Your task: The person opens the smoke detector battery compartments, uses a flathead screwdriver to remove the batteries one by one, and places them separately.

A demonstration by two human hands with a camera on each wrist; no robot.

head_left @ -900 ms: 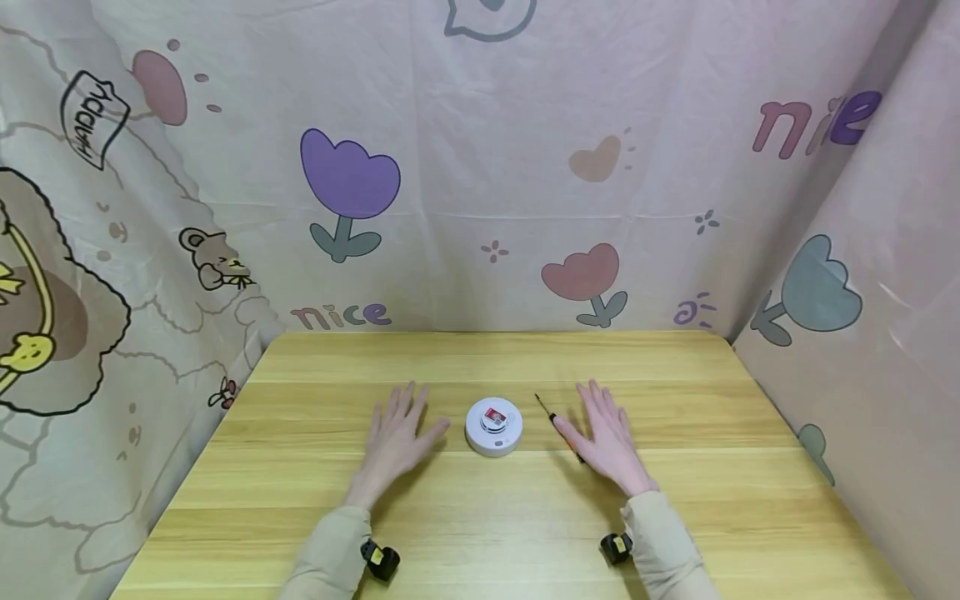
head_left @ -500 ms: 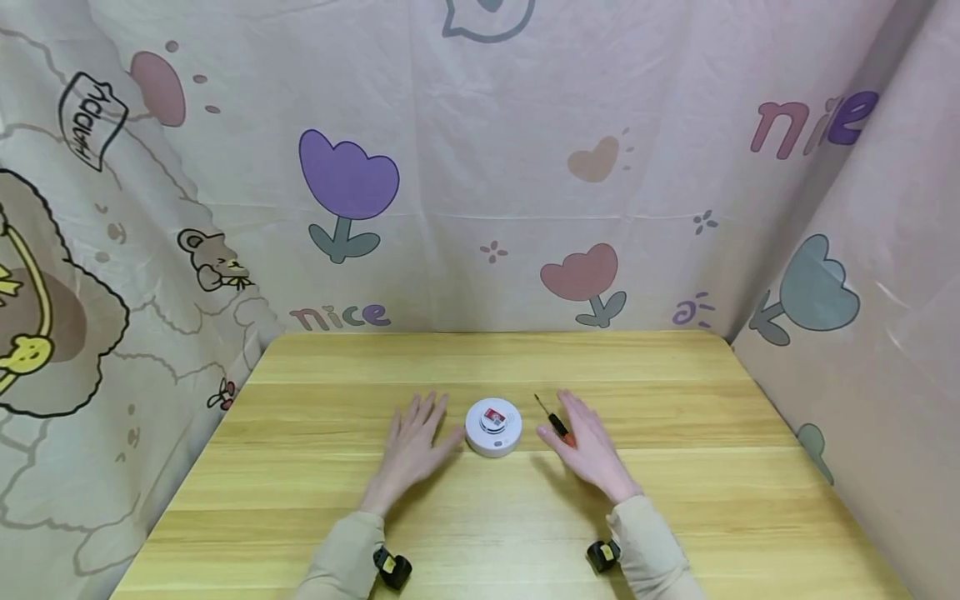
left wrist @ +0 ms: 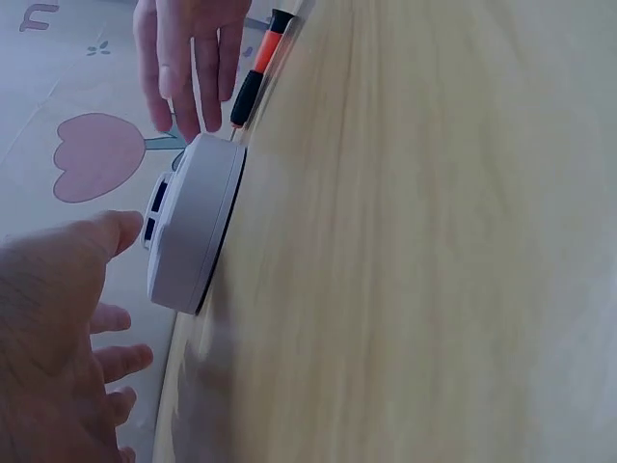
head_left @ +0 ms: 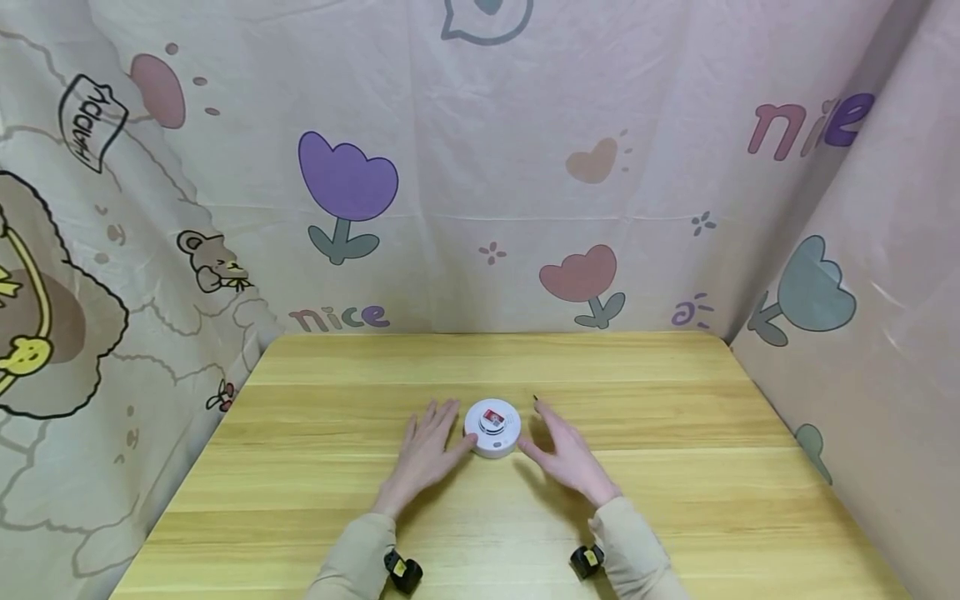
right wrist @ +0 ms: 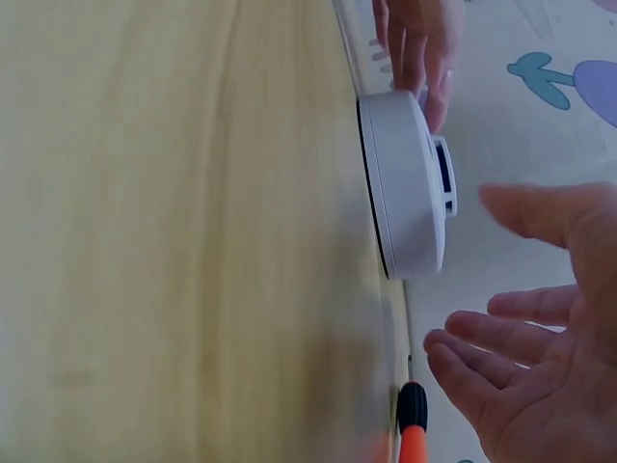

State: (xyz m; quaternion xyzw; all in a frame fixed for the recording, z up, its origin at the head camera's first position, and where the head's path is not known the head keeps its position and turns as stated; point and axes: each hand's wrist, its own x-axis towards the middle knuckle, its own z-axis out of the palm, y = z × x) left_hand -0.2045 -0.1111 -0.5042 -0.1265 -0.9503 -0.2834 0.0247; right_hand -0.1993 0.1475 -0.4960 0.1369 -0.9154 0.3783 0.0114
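A round white smoke detector (head_left: 492,439) with a red label on its raised cap lies flat on the wooden table. My left hand (head_left: 426,450) is just left of it, fingers extended, the thumb tip overlapping its near left rim in the head view; whether it touches I cannot tell. To the right of the detector my right hand (head_left: 566,457) hovers with spread fingers and holds nothing. Beneath the right hand lies a screwdriver (left wrist: 260,72) with a black and orange handle; in the head view only its tip shows, the rest hidden by that hand.
The wooden table (head_left: 315,392) has its far edge against a patterned curtain (head_left: 465,167), which also hangs along both sides. A small black camera (head_left: 403,572) sits at the left wrist, another black camera (head_left: 587,561) at the right.
Both hands have moved inward from either side toward the smoke detector. The right hand has passed over the screwdriver, now mostly covering it in the head view. Detector and screwdriver stay in place.
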